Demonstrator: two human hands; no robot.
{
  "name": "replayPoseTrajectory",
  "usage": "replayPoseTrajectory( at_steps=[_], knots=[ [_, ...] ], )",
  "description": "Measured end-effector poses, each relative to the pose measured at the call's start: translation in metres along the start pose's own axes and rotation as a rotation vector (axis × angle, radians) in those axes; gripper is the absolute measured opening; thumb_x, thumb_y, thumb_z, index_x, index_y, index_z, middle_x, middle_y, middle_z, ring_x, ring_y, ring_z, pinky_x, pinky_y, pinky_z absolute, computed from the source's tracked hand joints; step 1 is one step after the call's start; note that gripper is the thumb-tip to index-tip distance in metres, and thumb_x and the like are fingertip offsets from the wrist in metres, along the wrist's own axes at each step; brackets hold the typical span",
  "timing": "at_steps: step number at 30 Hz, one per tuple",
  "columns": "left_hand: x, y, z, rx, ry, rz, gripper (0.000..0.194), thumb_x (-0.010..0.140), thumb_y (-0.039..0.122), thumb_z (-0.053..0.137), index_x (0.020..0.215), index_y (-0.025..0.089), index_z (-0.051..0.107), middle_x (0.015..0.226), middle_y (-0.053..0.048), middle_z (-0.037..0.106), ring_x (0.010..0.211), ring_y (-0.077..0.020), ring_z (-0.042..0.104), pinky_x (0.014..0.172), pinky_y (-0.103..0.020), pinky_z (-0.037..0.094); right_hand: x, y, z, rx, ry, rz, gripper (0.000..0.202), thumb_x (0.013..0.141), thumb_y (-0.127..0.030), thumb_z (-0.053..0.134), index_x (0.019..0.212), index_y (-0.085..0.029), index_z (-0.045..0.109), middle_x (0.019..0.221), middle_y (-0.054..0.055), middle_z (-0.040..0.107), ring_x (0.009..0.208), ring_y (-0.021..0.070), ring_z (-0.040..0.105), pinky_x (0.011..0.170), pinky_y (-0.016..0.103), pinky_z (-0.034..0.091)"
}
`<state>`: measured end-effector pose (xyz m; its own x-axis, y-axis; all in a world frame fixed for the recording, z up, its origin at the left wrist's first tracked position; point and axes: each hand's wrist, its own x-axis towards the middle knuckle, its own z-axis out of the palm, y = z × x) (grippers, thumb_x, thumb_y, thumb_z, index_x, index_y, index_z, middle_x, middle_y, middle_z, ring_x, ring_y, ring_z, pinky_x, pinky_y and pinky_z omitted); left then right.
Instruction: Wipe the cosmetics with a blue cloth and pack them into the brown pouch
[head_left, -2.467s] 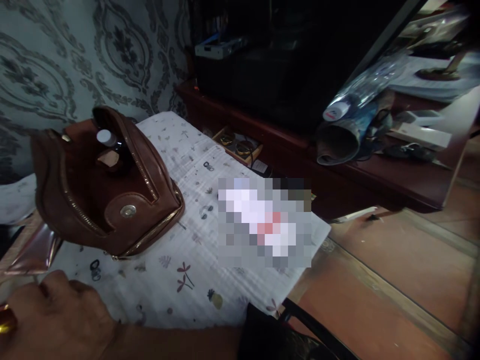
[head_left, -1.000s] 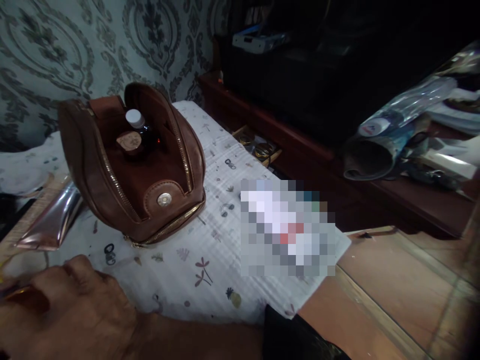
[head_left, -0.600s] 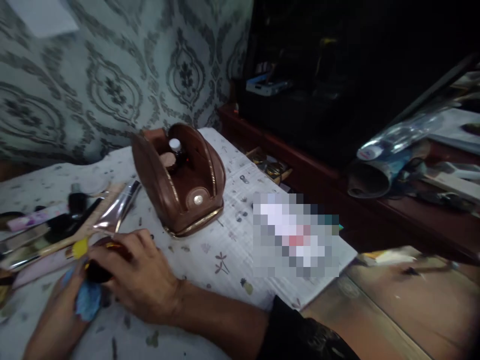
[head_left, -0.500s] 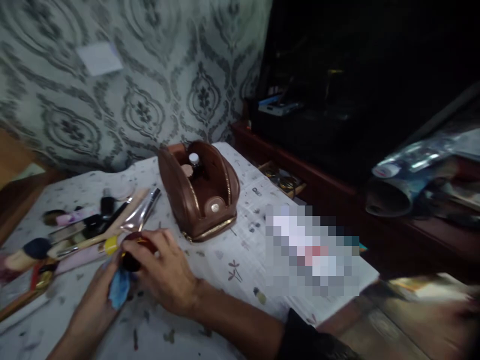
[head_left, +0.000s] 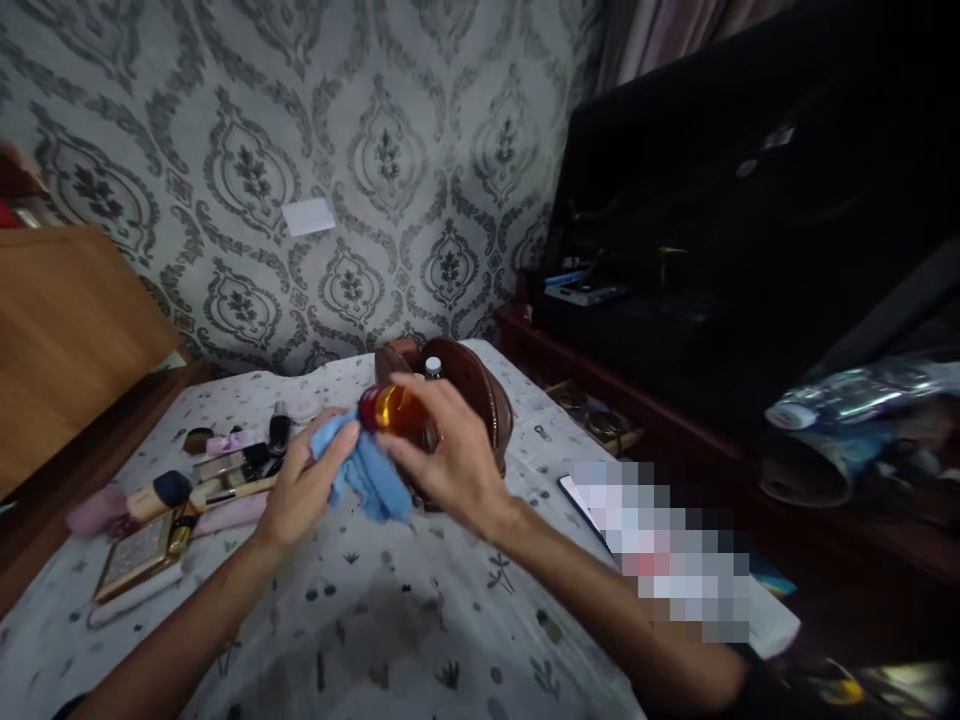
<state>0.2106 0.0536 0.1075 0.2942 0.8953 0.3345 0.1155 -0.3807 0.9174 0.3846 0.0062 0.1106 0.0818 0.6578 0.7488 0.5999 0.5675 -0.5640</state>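
Observation:
A crumpled blue cloth [head_left: 375, 485] is pinched in my left hand [head_left: 296, 495], its loose end hanging down. My right hand [head_left: 461, 455] grips a small amber bottle [head_left: 397, 408] with a dark red end and a gold band, tilted on its side. The cloth touches the bottle's red end. Both hands are raised over the table, partly hiding an open brown zip bag [head_left: 501, 410] behind them. Inside the bag stands a white-capped bottle [head_left: 433, 367].
Makeup items and brushes lie on the left of the patterned tablecloth [head_left: 360, 620], with a glittery compact [head_left: 135, 555] nearest. A wooden panel [head_left: 82, 330] borders the left. On the right are a large black screen [head_left: 720, 250], a plastic bottle [head_left: 847, 395] and a pixelated flat item [head_left: 667, 550].
The view has shifted, so the wall shows more. My hands have lifted from beside the makeup to in front of the bag, and the cloth and amber bottle show more clearly.

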Motion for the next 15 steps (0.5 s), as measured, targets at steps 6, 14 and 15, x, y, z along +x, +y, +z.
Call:
replayPoseTrajectory(
  at_steps=[6, 14, 15],
  knots=[
    [0.026, 0.001, 0.032, 0.608, -0.285, 0.705, 0.021, 0.097, 0.030, 0.051, 0.106, 0.015, 0.062, 0.113, -0.010, 0.067, 0.109, -0.0216, 0.062, 0.094, -0.035, 0.051, 0.046, 0.037, -0.026, -0.284, -0.065, 0.237, 0.051, 0.082, -0.023, 0.070, 0.129, -0.012, 0.053, 0.116, 0.011, 0.065, 0.105, 0.0225, 0.061, 0.095, 0.036, 0.047],
    [0.028, -0.025, 0.049, 0.937, -0.427, 0.972, 0.030, 0.088, 0.013, 0.054, 0.118, 0.014, 0.054, 0.128, -0.015, 0.063, 0.129, -0.0294, 0.054, 0.098, -0.044, 0.053, 0.068, 0.051, -0.023, -0.662, -0.474, 0.439, 0.035, 0.085, -0.027, 0.071, 0.113, -0.009, 0.059, 0.103, 0.013, 0.071, 0.099, 0.0225, 0.066, 0.081, 0.028, 0.046],
    [0.028, -0.026, 0.048, 0.947, -0.426, 0.976, 0.032, 0.087, 0.012, 0.055, 0.118, 0.014, 0.054, 0.128, -0.015, 0.063, 0.129, -0.0294, 0.054, 0.098, -0.044, 0.053, 0.072, 0.051, -0.023, -0.674, -0.493, 0.458, 0.034, 0.085, -0.028, 0.071, 0.112, -0.010, 0.060, 0.104, 0.013, 0.071, 0.100, 0.0225, 0.066, 0.080, 0.027, 0.046]
  ],
)
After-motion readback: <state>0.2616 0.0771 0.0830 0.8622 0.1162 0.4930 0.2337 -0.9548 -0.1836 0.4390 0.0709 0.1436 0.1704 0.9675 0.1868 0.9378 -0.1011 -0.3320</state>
